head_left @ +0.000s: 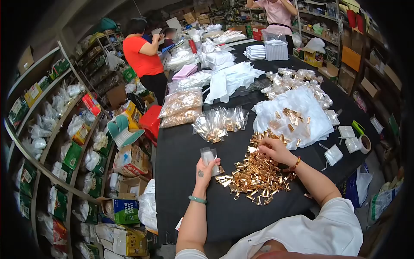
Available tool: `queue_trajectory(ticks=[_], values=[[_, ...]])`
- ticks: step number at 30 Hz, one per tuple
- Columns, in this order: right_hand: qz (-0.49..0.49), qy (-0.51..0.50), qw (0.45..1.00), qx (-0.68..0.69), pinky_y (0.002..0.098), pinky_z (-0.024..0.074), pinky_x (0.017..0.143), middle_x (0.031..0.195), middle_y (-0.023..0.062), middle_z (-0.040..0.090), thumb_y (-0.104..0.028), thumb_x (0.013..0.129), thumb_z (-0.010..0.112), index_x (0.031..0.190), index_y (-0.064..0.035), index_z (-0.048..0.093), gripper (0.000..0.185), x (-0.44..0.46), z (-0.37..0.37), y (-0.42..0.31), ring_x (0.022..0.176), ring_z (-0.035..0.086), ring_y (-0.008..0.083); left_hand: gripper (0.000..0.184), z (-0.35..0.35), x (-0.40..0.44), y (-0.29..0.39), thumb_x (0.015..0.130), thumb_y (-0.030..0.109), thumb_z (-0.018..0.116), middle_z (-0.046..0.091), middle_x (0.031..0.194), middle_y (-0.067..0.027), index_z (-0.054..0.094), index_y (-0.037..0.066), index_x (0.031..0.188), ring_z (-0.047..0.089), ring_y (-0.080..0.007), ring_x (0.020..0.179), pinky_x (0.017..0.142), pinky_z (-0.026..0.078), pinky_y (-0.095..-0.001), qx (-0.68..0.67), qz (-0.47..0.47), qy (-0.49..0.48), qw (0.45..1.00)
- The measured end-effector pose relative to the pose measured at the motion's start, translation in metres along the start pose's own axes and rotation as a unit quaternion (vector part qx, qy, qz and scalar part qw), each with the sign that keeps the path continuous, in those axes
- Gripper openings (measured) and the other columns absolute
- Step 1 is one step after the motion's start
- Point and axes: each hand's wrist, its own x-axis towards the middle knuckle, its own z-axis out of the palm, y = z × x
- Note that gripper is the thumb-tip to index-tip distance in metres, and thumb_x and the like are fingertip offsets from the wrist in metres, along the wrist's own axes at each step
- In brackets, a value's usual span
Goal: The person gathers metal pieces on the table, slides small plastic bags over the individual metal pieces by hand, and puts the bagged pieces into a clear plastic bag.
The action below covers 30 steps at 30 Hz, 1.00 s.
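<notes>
shirt [280,237], left hand [208,167] pinching bags [208,156], right hand [276,152] over gold pieces [255,177], grip unclear, black table [183,140], shelves [60,184]

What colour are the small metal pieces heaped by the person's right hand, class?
The pieces are shiny gold, as the head view shows best.

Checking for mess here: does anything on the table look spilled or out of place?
One gold piece lies apart on the black cloth, right of the main pile, so it looks strayed. I see no obvious damage.
</notes>
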Motion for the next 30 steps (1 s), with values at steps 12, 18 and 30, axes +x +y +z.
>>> queue_trajectory(ticks=[12,18,30], values=[[0.015,0.114,0.993,-0.009,0.0254,0.0405,0.052,0.064,0.0042,0.058,-0.020,0.088,0.056,0.082,-0.0001,0.058,0.021,-0.029,-0.006,0.030,0.055,0.050,0.0092,0.024,0.006,-0.015,-0.001,0.084,0.008,0.059,0.065,0.094,-0.0131,0.052,-0.002,0.105,0.064,-0.0164,0.081,0.071,0.052,-0.0278,0.028,0.028,0.016,0.999],[-0.002,0.110,0.992,-0.058,0.0285,0.0421,0.054,0.064,0.0063,0.059,-0.020,0.086,0.058,0.082,-0.0009,0.059,0.019,-0.030,-0.004,0.031,0.057,0.054,0.0126,0.025,0.008,-0.015,-0.007,0.084,0.007,0.059,0.065,0.095,-0.0132,0.051,-0.001,0.107,0.064,-0.0166,0.083,0.073,0.052,-0.0274,0.023,0.024,0.022,0.999],[-0.021,0.094,0.993,-0.074,0.0316,0.0437,0.056,0.066,0.0094,0.060,-0.020,0.085,0.057,0.082,-0.0013,0.060,0.020,-0.027,0.003,0.029,0.059,0.058,0.0196,0.028,0.005,-0.016,-0.006,0.083,0.008,0.059,0.065,0.098,-0.0144,0.050,-0.002,0.107,0.064,-0.0169,0.084,0.075,0.052,-0.0281,0.055,0.035,0.010,0.998]])
